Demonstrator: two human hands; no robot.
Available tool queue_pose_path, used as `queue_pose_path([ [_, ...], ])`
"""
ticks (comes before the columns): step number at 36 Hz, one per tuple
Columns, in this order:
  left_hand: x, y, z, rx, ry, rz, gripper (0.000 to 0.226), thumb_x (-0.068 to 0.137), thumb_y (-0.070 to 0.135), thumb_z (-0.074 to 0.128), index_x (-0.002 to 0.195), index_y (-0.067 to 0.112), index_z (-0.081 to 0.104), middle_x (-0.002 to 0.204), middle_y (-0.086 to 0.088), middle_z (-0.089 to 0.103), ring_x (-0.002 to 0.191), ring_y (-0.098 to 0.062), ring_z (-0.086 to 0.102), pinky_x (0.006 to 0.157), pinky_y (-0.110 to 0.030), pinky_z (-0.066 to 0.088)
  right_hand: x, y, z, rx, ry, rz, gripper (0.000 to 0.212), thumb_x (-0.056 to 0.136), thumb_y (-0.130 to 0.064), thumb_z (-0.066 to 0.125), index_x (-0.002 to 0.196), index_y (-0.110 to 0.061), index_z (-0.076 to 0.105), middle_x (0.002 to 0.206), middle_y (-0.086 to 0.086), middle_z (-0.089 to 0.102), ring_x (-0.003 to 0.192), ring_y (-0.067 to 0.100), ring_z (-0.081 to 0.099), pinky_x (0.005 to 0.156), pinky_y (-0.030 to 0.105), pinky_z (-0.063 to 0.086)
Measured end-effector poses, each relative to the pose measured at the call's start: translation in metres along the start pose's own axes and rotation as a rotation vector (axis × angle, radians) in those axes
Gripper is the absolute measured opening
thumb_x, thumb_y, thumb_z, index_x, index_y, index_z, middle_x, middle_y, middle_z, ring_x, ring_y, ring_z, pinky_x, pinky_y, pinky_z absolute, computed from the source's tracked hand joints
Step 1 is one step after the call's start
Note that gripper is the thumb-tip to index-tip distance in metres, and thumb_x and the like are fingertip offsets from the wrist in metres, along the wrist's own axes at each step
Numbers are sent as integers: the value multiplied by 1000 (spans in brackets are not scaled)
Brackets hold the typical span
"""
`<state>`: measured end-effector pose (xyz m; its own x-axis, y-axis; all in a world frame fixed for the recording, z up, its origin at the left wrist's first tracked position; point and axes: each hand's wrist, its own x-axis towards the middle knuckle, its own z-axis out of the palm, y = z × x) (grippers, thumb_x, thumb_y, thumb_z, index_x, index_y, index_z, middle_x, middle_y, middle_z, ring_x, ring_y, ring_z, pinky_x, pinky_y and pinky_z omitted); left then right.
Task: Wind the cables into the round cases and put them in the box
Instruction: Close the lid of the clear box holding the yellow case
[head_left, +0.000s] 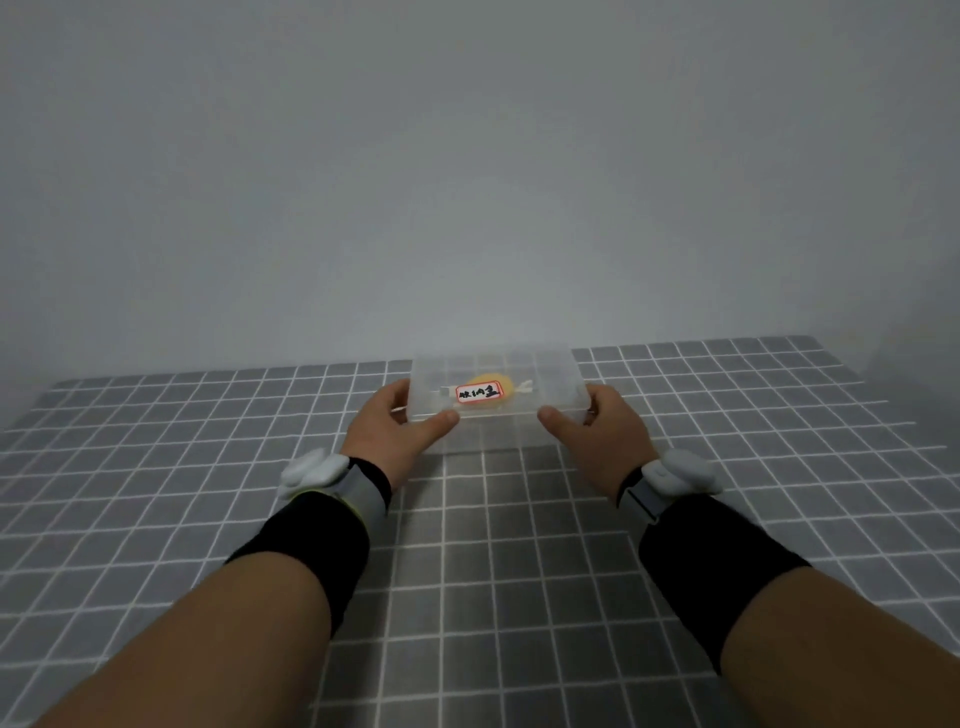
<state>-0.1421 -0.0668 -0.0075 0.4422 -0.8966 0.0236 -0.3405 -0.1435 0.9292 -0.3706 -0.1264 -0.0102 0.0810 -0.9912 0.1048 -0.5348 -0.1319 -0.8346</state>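
A clear plastic box (550, 379) with its lid down lies near the far edge of the table. A red-framed label (479, 392) sits on the lid. Through the lid I see a round yellow case (493, 385) with white cable ends sticking out at its right. My left hand (397, 431) grips the box's left end, thumb on the lid's front edge. My right hand (597, 428) grips the right end the same way, fingers curled round the side.
The table carries a grey cloth with a white grid (483, 571). A plain grey wall (467, 182) rises right behind the box. Both wrists wear white trackers on grey straps over black sleeves.
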Motion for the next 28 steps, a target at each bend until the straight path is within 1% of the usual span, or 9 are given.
queue_pose_path([
  [2,19,-8,-18,9,27,-10,57,75,27,86,124,26,58,106,17,66,89,5,62,82,-15,48,16,-13,23,-11,-23,-11,44,83,-47,73,113,-18,59,92,-6,62,79,13,58,67,27,41],
  [4,29,-13,-27,4,38,-26,63,73,30,87,129,23,58,114,11,66,98,-5,65,90,-24,50,23,-20,33,-12,-35,0,45,83,-48,73,114,-18,58,94,-5,63,82,14,60,70,27,41],
  [9,60,-28,-55,34,68,-56,74,58,49,88,123,24,64,114,13,71,103,-10,69,100,-38,53,46,-35,69,-20,-97,-1,45,84,-48,72,116,-19,56,101,-2,65,89,18,61,77,29,43],
  [11,74,-34,-61,50,82,-64,65,66,40,89,124,23,62,116,11,69,105,-12,67,101,-34,50,58,-38,85,-8,-107,5,40,85,-48,72,111,-23,54,101,-3,64,88,16,60,77,29,44],
  [14,86,-36,-67,56,92,-73,66,72,35,87,130,27,57,118,12,65,104,-11,64,99,-30,48,69,-40,101,-14,-96,11,45,85,-48,72,116,-20,55,103,-3,62,88,16,58,77,28,42],
  [16,91,-40,-69,56,85,-70,69,67,42,88,128,27,59,119,12,66,105,-10,65,101,-33,50,73,-40,106,-32,-90,9,49,84,-50,72,118,-19,55,104,-2,62,89,17,58,78,29,42],
  [21,102,-49,-71,51,78,-79,97,48,64,80,134,26,57,122,11,67,109,-12,66,102,-41,51,81,-41,113,-47,-96,12,52,85,-48,72,122,-17,54,102,-5,58,89,15,56,77,28,41],
  [25,107,-51,-70,103,72,-92,89,67,53,84,143,25,48,134,7,60,115,-16,61,106,-40,47,84,-42,117,-48,-102,3,49,85,-47,72,121,-18,55,99,-7,59,86,13,56,76,27,40],
  [28,111,-51,-66,138,69,-92,86,79,45,79,151,21,39,146,1,50,121,-18,55,106,-32,42,88,-41,119,-65,-106,12,49,85,-49,71,119,-18,55,100,-3,62,86,15,57,75,28,41],
])
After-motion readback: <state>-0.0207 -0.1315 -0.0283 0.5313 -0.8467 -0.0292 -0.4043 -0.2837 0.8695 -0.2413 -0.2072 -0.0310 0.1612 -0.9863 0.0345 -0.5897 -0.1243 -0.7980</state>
